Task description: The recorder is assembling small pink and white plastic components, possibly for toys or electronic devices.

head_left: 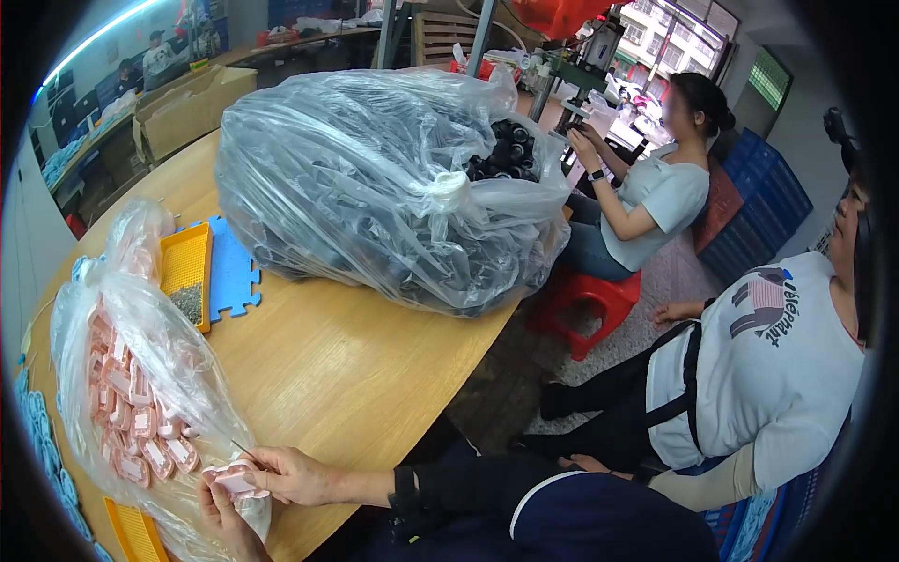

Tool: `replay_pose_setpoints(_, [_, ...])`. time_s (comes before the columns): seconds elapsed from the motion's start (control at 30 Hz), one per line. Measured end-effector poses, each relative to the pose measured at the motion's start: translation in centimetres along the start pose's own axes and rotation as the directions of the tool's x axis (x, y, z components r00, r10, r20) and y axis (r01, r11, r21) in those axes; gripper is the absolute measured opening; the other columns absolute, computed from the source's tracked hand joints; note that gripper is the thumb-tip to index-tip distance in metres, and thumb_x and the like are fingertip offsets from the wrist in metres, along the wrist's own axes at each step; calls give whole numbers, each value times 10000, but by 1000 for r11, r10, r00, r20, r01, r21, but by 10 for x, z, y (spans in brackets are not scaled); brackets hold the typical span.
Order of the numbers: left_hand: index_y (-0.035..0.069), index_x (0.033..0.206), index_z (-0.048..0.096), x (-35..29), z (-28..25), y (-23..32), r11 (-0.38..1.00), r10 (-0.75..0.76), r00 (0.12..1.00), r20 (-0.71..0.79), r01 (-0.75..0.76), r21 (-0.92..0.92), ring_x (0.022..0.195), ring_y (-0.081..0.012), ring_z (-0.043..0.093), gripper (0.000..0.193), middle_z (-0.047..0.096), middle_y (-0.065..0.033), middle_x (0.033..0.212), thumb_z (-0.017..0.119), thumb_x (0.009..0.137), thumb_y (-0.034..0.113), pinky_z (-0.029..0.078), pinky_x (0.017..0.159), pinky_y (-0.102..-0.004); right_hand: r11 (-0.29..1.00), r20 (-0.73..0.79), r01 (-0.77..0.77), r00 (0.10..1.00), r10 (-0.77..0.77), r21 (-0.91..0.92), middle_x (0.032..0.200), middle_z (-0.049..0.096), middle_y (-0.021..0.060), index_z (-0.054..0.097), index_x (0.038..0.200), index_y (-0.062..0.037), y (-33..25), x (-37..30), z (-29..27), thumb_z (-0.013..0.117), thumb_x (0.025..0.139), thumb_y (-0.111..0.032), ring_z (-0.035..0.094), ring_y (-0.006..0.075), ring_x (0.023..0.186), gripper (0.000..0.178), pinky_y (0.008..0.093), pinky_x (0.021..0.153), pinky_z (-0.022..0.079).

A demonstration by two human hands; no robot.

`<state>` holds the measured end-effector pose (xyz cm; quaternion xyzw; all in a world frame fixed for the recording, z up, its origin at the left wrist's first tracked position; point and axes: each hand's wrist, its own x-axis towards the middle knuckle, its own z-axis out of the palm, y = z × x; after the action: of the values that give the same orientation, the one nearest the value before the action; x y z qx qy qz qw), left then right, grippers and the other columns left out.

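Low over the table's near edge, my left hand (227,521) is closed on a small pink plastic piece (234,480) with a whitish raised middle. My right hand (298,476) meets it from the other side, its fingers against the piece. A thin dark rod (243,450) sticks out from between the right thumb and forefinger; its lower end is hidden. Just beyond my hands lies an open clear plastic bag (178,347), and many similar pink pieces (140,421) are heaped inside it.
A large clear bag (356,187) of black parts fills the far side of the wooden table (346,365). A yellow tray (185,258) with small grey bits rests on a blue foam mat (230,272). Two people sit at right, one on a red stool (590,304) by a machine.
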<state>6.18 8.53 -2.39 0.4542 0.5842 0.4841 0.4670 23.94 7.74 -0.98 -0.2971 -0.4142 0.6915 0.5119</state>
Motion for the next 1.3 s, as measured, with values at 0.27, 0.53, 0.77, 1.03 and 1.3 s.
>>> replay_pose_setpoints(0.27, [-51,1240,536,-8,-9,26,958,46,999,-21,-38,283,1024,-220,559,468,586,-181,1175,596,915,280,450,888,-316,999,34,-21,999,22,-43,703,472,-42,519,1007,-57,2,5,8,487,970,-238,407,23,516,187,189,450,340])
replay_pose_setpoints(0.53, [-44,1246,525,-1,-17,15,991,41,999,23,-44,128,1069,-224,549,457,576,-168,1185,592,923,272,442,916,-316,1000,31,-6,1000,7,-29,676,462,-41,509,963,-60,2,6,8,504,964,-259,404,32,486,200,195,428,335])
replay_pose_setpoints(0.77, [-51,1237,529,3,-23,7,987,21,997,79,-33,158,1048,-212,557,456,590,-164,1157,593,924,275,441,906,-309,998,0,10,1000,-10,-60,675,467,-40,520,967,-55,4,5,4,506,964,-266,411,32,486,211,192,427,334])
replay_pose_setpoints(1.03, [-58,1225,535,-4,-19,21,974,-1,997,77,-17,224,1030,-204,558,437,597,-148,1130,589,926,256,440,895,-301,999,25,-50,998,50,-1,688,473,-38,534,1009,-46,8,6,3,493,973,-274,400,29,485,234,190,429,329])
replay_pose_setpoints(1.3, [-13,1151,525,1,-28,7,999,47,988,144,-45,-17,961,-155,545,301,579,-92,1053,563,929,186,441,847,-278,999,21,-31,999,30,40,665,492,-43,561,1024,-59,23,9,7,513,962,-264,418,31,467,219,199,419,341])
